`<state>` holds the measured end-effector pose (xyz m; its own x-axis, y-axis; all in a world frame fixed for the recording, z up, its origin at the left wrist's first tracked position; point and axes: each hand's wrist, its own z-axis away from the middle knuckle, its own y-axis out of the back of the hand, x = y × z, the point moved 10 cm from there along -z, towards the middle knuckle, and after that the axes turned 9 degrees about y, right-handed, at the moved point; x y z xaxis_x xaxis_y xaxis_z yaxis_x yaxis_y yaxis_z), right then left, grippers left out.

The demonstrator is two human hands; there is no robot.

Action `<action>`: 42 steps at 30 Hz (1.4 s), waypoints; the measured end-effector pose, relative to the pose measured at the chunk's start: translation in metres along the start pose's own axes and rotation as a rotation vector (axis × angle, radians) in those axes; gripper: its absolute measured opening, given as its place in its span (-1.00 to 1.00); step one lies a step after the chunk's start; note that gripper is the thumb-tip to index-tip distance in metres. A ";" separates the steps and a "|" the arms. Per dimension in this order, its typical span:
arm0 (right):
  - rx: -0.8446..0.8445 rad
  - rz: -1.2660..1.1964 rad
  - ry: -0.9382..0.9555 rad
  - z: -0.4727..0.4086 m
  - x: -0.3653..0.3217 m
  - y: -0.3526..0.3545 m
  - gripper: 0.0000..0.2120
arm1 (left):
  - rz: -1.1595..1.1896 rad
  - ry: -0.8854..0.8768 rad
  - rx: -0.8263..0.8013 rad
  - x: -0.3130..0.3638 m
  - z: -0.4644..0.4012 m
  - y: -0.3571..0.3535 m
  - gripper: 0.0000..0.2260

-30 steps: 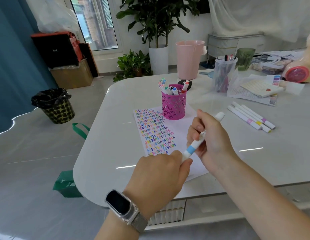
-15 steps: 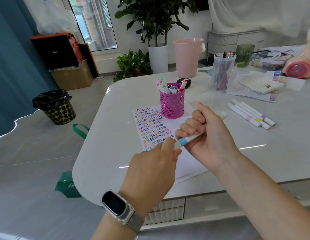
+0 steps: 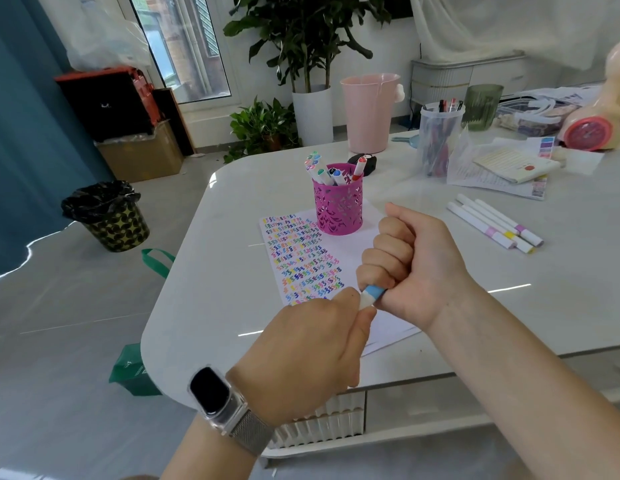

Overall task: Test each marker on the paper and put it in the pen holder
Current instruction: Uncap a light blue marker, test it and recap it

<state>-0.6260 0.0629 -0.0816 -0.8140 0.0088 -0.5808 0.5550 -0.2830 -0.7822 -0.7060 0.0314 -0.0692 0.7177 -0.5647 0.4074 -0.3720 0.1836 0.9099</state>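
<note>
Right hand [image 3: 415, 261] fisted around the blue-banded marker [image 3: 372, 293]. Left hand [image 3: 312, 348] pinches its cap end, above the paper [image 3: 350, 251].

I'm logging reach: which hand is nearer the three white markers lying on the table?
Right. The right hand gripping the blue-banded marker sits just left of the three white markers; the left hand is farther, lower left.

Marker mostly hidden

Most of the marker [image 3: 371, 293] is covered by the right hand [image 3: 415, 261]; its cap end is enclosed by the left hand [image 3: 315, 344].
</note>
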 end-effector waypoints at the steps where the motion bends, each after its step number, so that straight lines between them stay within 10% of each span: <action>1: 0.002 -0.017 -0.006 -0.001 0.000 0.000 -0.47 | 0.006 0.004 -0.007 0.002 0.000 0.002 -0.66; 15: 0.038 -0.068 -0.075 -0.028 0.029 0.008 -0.49 | -0.209 0.099 -0.084 -0.004 -0.004 0.006 -0.69; 21: 0.193 -0.307 0.311 -0.051 -0.084 0.051 -0.73 | 0.305 0.203 -0.320 -0.028 0.042 0.014 -0.60; 42: -0.031 0.508 0.096 -0.035 0.001 0.029 -0.38 | -0.006 0.360 0.000 -0.094 0.005 0.019 -0.69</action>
<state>-0.6048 0.0880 -0.1132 -0.4219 -0.0339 -0.9060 0.8821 -0.2463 -0.4016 -0.7841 0.0840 -0.0906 0.8811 -0.2461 0.4039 -0.3674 0.1815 0.9122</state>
